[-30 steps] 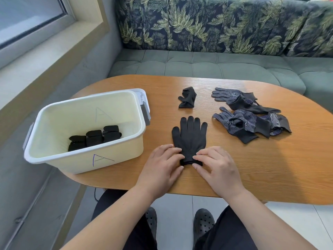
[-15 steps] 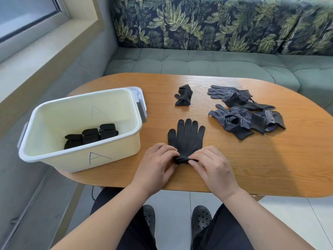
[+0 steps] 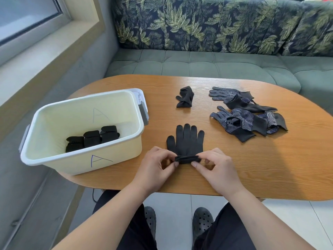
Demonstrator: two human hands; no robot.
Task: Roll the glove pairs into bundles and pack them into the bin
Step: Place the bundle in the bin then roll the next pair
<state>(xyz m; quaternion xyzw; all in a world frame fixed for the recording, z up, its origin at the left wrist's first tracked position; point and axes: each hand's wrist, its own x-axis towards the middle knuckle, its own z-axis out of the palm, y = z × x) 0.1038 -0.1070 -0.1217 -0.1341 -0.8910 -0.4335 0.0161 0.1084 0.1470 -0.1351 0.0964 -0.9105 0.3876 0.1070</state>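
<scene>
A flat black glove pair lies on the wooden table, fingers pointing away from me. Its cuff end is rolled into a short tube. My left hand pinches the roll's left end and my right hand pinches its right end. The cream bin, marked "A", stands at the left and holds three rolled black bundles. A crumpled black glove lies farther back. A heap of dotted dark blue gloves sits at the right.
A green bench seat with a leaf-patterned backrest runs behind the table. A window sill is at the left. My knees and black clogs show below the table's near edge.
The cuff of the black glove pair has been folded over and rolled a little way toward the fingers. Both hands have shifted from pressing it flat to pinching the roll's ends.
</scene>
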